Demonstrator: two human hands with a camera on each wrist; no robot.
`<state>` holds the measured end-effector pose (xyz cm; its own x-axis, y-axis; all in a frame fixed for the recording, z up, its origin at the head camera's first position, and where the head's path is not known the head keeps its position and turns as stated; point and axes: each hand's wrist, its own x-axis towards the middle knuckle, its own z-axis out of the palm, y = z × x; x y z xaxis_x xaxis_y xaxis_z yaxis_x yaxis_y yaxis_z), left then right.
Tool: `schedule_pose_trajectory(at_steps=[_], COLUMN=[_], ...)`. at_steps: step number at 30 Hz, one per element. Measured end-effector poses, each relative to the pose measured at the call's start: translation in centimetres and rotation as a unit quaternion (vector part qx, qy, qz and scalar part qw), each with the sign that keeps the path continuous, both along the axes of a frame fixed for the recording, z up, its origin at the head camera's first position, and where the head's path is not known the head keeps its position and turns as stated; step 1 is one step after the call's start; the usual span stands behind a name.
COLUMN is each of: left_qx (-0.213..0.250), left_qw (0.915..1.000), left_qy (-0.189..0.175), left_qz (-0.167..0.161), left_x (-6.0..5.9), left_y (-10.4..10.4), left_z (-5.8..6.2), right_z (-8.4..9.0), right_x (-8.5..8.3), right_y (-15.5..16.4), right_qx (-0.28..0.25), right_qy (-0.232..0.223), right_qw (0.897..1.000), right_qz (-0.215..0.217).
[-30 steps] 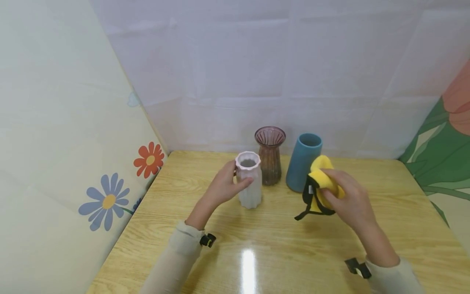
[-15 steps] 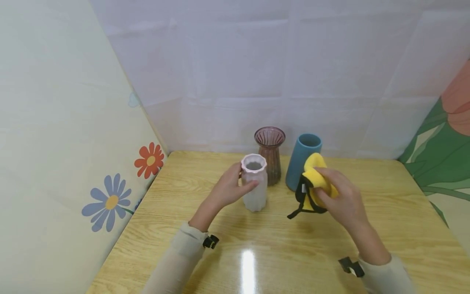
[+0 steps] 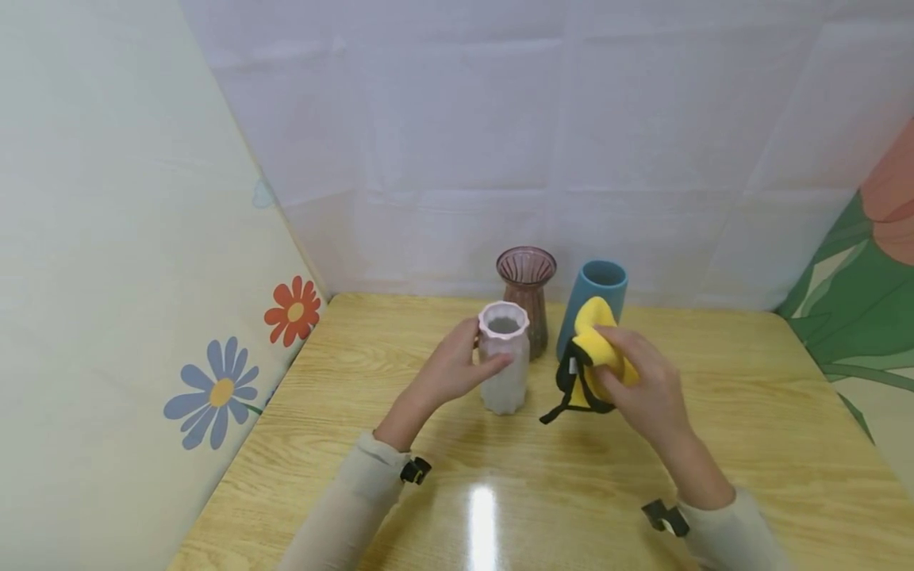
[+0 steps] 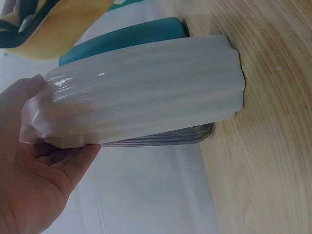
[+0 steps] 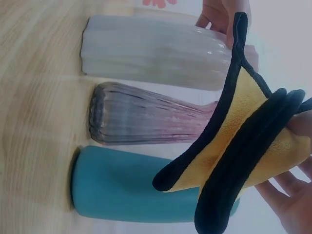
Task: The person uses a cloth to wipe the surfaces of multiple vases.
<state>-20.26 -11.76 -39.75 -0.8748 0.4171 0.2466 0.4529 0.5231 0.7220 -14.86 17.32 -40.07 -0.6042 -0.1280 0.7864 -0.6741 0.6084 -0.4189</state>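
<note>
My left hand (image 3: 450, 369) grips a white fluted vase (image 3: 504, 377) near its scalloped pink rim, thumb across the front and fingers behind. In the left wrist view the vase (image 4: 146, 92) fills the middle, its base near the wooden surface. My right hand (image 3: 651, 388) pinches a bunched yellow cloth (image 3: 594, 346) with black edging, held above the table just right of the vase. A loop of the black trim hangs down toward the vase. The right wrist view shows the cloth (image 5: 239, 105) overlapping the vases behind it.
Behind the white vase stands a purple ribbed glass vase (image 3: 527, 305) with a flared mouth. To its right is a teal vase (image 3: 607, 293), partly covered by the cloth. A pale sheet (image 3: 428, 143) hangs along the back edge of the wooden table (image 3: 750, 381).
The white vase has moved right and slightly nearer with my left hand. My right hand has carried the yellow cloth left, closer to the vase. The purple and teal vases stay put.
</note>
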Motion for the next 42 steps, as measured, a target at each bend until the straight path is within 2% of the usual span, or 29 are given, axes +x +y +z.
schedule_pose_trajectory(at_steps=[14,23,35,42], left_qx=[-0.005,-0.01,-0.007,-0.019], left_qw=[0.9999,0.9998,0.9997,0.9994], left_qy=[-0.001,0.015,0.016,0.025], left_qz=[-0.013,-0.011,-0.017,-0.011], left_x=[0.3,0.5,0.7,0.8], left_y=[1.0,1.7,2.1,2.2], left_z=[-0.3,-0.8,-0.8,-0.9], right_z=[-1.2,-2.4,-3.6,-4.1], right_x=[-0.4,-0.5,-0.8,-1.2], right_y=[-2.0,-2.9,-3.9,-4.1], right_qx=[-0.032,-0.035,-0.068,-0.066], right_qy=[0.034,-0.008,0.022,0.014], right_qw=[0.999,0.999,0.996,0.996], right_qz=[0.025,0.026,0.047,0.061])
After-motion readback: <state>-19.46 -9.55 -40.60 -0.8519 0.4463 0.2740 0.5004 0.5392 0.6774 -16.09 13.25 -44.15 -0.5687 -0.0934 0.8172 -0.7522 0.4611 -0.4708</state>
